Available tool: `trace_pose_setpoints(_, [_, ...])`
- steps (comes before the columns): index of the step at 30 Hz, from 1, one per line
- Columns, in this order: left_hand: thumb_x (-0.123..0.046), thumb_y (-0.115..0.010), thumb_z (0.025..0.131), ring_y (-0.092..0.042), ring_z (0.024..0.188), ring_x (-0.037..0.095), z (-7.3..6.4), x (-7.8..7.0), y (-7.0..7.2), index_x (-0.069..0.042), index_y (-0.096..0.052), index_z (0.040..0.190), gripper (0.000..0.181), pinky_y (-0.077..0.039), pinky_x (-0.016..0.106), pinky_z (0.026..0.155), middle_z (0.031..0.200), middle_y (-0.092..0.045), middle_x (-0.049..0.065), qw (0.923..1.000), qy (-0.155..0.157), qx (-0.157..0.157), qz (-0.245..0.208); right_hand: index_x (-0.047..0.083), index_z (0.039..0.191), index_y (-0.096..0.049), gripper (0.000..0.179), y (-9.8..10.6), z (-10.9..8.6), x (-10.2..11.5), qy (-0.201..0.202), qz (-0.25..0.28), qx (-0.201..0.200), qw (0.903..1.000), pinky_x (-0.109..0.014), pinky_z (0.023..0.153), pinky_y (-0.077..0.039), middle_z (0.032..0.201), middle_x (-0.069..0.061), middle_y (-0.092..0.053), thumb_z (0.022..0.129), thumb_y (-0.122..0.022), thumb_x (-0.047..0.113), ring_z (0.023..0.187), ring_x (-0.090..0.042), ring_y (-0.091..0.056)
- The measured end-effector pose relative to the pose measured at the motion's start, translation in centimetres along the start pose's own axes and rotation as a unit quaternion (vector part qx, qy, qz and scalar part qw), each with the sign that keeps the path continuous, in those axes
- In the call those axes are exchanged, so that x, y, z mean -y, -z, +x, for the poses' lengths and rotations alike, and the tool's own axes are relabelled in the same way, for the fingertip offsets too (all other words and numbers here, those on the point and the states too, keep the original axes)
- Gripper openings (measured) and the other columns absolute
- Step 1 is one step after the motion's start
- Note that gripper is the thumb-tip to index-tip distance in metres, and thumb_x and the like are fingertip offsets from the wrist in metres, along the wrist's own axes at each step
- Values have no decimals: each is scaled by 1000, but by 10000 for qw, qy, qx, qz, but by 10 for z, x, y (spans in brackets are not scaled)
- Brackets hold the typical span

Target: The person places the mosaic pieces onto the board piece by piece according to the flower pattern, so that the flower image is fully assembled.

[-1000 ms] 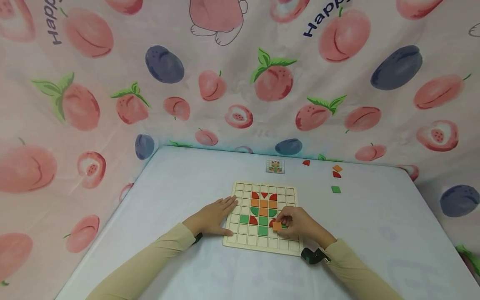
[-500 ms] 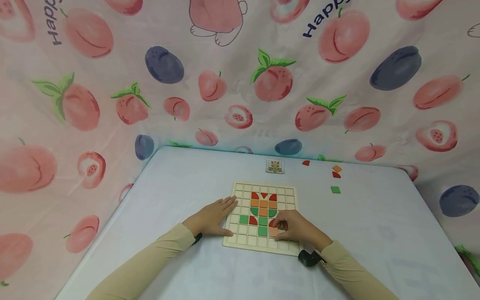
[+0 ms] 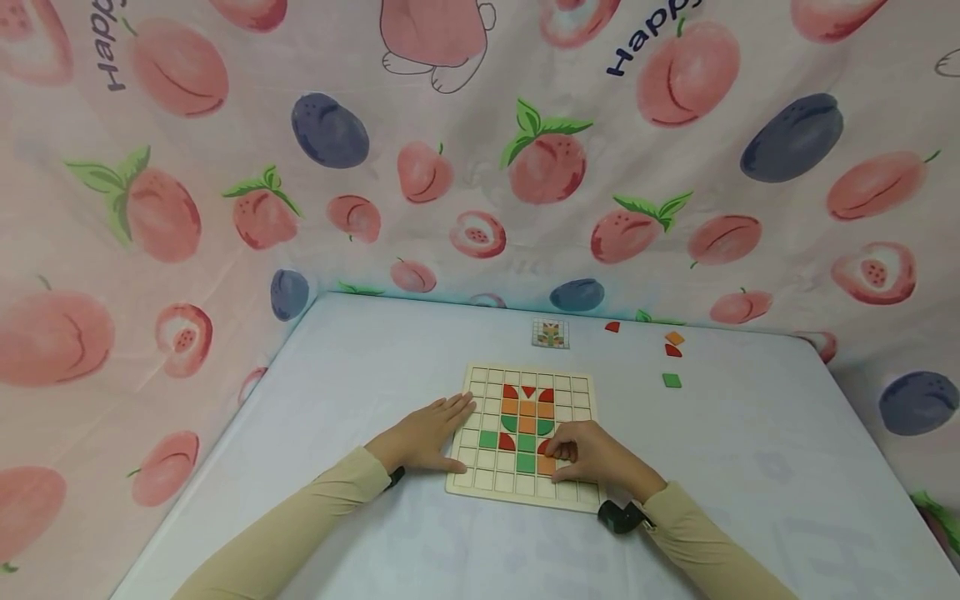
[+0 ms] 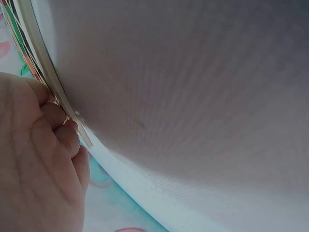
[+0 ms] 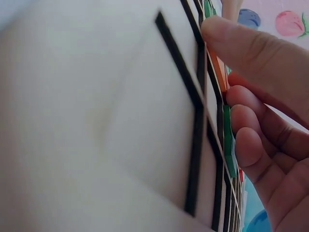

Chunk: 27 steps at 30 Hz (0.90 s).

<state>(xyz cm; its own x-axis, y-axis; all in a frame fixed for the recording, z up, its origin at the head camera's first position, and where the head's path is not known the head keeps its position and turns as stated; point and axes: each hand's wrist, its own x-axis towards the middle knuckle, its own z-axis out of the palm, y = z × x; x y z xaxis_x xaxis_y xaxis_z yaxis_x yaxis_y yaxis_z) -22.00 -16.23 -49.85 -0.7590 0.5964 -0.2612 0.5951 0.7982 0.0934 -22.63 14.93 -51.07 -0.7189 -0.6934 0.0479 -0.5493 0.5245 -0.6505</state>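
Observation:
A pale wooden grid board (image 3: 573, 496) lies on the white table with red, orange and green tiles set in its squares. My right hand (image 3: 588, 452) is over its lower right part, thumb and fingertips at the edges of an orange square tile (image 3: 546, 466) lying in a square. In the right wrist view the orange tile (image 5: 217, 67) shows between thumb and index finger, and a green tile (image 5: 229, 137) sits beside the other curled fingers. My left hand (image 3: 423, 435) rests with extended fingers on the board's left edge; the left wrist view shows its fingertips along that edge.
Behind the board lies a small pattern card (image 3: 551, 333). Loose tiles lie at the back right: a red quarter-round (image 3: 612, 327), an orange square (image 3: 675, 337), another red piece (image 3: 673, 351) and a green square (image 3: 672, 381). A fruit-print cloth (image 3: 480, 192) hangs behind the table.
My right hand has lowered the orange tile from above the board into a square right of the lower green tile. Over the last half second it hardly moves. My left hand stays put.

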Motion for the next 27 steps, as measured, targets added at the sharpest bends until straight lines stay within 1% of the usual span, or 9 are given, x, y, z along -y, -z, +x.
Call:
trace_pose_setpoints(4, [-70, -51, 81, -12, 148, 21, 2, 0, -1, -8, -12, 152, 102, -18, 36, 120, 160, -9, 7, 9999, 104, 60, 100, 13, 84, -71, 21, 0, 1, -1, 216, -35, -48, 9998, -16, 55, -46, 76, 7, -61, 68, -83, 20, 64, 1, -49])
trace_pose_setpoints(6, [-70, -51, 81, -12, 148, 21, 2, 0, -2, -8, -12, 152, 102, -18, 36, 120, 160, -9, 7, 9999, 117, 47, 112, 13, 85, -71, 21, 0, 1, 0, 250, -9, -51, 9997, -16, 56, -47, 76, 7, -61, 69, -83, 20, 64, 0, -49])
trace_pose_setpoints(9, [-70, -51, 80, -13, 147, 21, 2, 0, -2, -8, -12, 152, 102, -19, 36, 120, 160, -9, 7, 9999, 98, 23, 118, 14, 87, -72, 23, 3, 0, 0, 12, 149, -64, 9999, -16, 56, -47, 79, 7, -63, 69, -83, 22, 66, 0, -51])
trace_pose_setpoints(12, [-70, -51, 80, -13, 147, 21, 1, -1, -1, -7, -13, 151, 103, -19, 37, 119, 160, -10, 7, 9999, 72, 9, 116, 13, 90, -72, 25, 11, -2, -2, -4, 331, -183, 9993, -18, 58, -49, 81, 4, -65, 69, -83, 21, 68, -2, -53])
trace_pose_setpoints(16, [-70, -51, 80, -14, 147, 22, 1, -1, -1, -7, -13, 151, 103, -20, 37, 119, 159, -11, 8, 9999, 53, -2, 143, 6, 94, -72, 29, 34, -5, -8, 132, 586, -448, 9972, -21, 62, -51, 85, -6, -67, 69, -82, 15, 69, -9, -56])
trace_pose_setpoints(20, [-71, -51, 80, -14, 147, 22, 1, -1, -1, -7, -13, 151, 103, -20, 37, 119, 159, -11, 8, 9999, 60, -6, 153, 2, 98, -70, 30, 65, -11, -15, 65, 738, -819, 9939, -27, 66, -53, 89, -14, -67, 71, -80, 8, 72, -16, -58])
trace_pose_setpoints(22, [-71, -51, 80, -13, 147, 22, 1, 0, -2, -7, -13, 151, 103, -20, 37, 119, 160, -10, 8, 9999, 80, 2, 143, 2, 99, -70, 29, 81, -14, -20, 143, 639, -1069, 9921, -27, 67, -54, 89, -12, -66, 72, -79, 6, 73, -14, -58])
trace_pose_setpoints(25, [-71, -52, 80, -13, 147, 21, 1, 0, -2, -8, -12, 152, 104, -19, 37, 119, 160, -10, 7, 9999, 111, 13, 97, 4, 99, -70, 29, 106, -20, -30, 209, 543, -1470, 9874, -21, 68, -53, 89, -3, -66, 71, -79, 5, 75, -8, -58])
trace_pose_setpoints(27, [-71, -52, 79, -13, 147, 21, 1, 0, -3, -8, -12, 152, 104, -19, 37, 120, 160, -10, 7, 9999, 118, 12, 87, 4, 100, -69, 30, 122, -23, -37, 167, 495, -1712, 9838, -16, 69, -52, 89, 5, -64, 71, -79, 5, 75, -2, -57])
